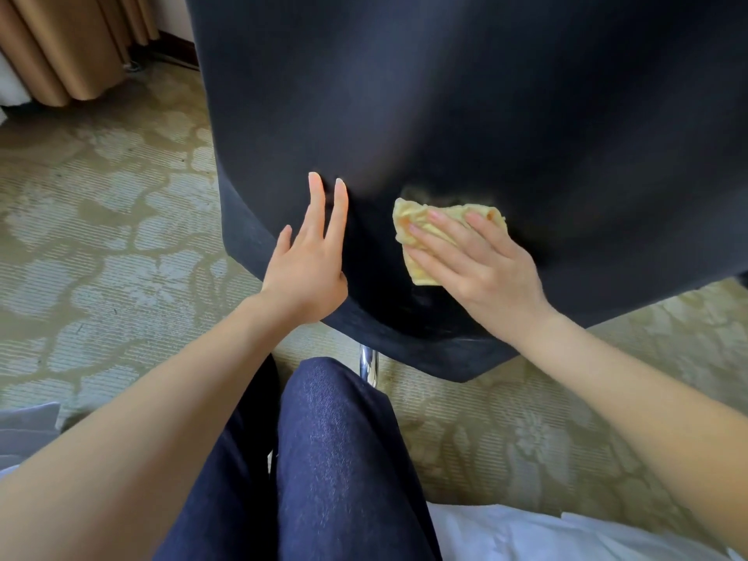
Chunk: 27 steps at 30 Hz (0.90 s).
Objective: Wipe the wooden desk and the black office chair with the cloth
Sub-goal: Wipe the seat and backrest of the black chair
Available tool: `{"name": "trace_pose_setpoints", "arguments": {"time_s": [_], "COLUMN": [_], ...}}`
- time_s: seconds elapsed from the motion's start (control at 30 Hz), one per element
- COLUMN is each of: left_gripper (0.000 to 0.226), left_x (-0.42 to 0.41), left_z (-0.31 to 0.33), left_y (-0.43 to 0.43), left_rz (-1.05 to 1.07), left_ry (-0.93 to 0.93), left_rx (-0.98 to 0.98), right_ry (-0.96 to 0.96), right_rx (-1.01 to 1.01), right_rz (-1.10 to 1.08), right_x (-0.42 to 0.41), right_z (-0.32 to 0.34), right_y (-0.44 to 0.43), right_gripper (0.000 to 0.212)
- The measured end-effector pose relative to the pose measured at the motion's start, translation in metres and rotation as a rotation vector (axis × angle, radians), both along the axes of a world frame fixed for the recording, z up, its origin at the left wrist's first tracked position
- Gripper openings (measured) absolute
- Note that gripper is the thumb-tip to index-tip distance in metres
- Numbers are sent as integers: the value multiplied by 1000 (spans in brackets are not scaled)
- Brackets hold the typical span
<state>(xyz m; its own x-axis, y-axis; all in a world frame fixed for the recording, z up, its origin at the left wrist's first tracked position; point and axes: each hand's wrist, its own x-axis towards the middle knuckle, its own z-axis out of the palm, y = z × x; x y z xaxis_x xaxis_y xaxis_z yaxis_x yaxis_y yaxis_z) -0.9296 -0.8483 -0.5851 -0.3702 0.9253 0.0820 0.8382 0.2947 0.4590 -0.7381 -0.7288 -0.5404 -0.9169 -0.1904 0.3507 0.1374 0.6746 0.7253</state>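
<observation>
Chair: black chair [485, 115], its dark fabric surface filling the view from 11 o'clock round to 3 o'clock; the lower rounded edge runs across the middle.
Cloth: yellow cloth [419, 218], crumpled, lying flat against the chair's fabric just right of the view's centre, low on the chair toward its 6 o'clock edge.
Right hand: right hand [481, 273] lies on top of the cloth, coming in from 4 o'clock; it covers the cloth's lower right part.
Right fingers: fingers [435, 236] straight and fanned apart, pressing the cloth onto the chair; the thumb cannot be seen.
Left hand: left hand [309, 273] rests flat on the chair at 9 o'clock from the cloth, apart from it, near the chair's left edge.
Left fingers: fingers [316, 204] straight, pointing to 12 o'clock, slightly parted, holding nothing; the thumb stands out toward 10 o'clock.
Chair leg: chrome leg [369, 364] shows under the chair's lower edge at 6 o'clock.
Legs: person's legs [336, 459] in dark blue denim at 6 o'clock.
Floor: floral carpet [101, 236] at 9 o'clock and again at 4 o'clock.
Curtain: tan curtain [69, 38] hanging at 10 o'clock.
Fabric: white fabric [526, 532] along the bottom at 5 o'clock.
</observation>
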Motion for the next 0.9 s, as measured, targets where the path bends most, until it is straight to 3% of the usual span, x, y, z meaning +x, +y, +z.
{"name": "trace_pose_setpoints", "arguments": {"time_s": [0.23,0.4,0.5,0.7,0.83,0.9], "left_gripper": [101,99,100,107,107,108], "left_x": [-12,-11,3,18,26,33], "left_z": [1,8,9,-1,-3,-3], "left_y": [8,7,-2,-8,-1,2], "left_rz": [56,108,33,-116,-94,-81], "left_ry": [-78,-167,-225,-347,-351,-357], "left_rx": [-2,31,78,46,5,-10], "right_ry": [95,-233,-377,-696,-716,-629], "right_rx": [-138,-62,-93,-88,-65,-54], "right_rz": [-18,-217,-323,-263,-208,-160], "right_x": [-46,-36,-15,63,111,126], "right_z": [-32,-81,-104,-116,-95,-79], "right_y": [-17,-25,-32,-23,-8,0], "right_gripper": [30,46,47,49,43,39]}}
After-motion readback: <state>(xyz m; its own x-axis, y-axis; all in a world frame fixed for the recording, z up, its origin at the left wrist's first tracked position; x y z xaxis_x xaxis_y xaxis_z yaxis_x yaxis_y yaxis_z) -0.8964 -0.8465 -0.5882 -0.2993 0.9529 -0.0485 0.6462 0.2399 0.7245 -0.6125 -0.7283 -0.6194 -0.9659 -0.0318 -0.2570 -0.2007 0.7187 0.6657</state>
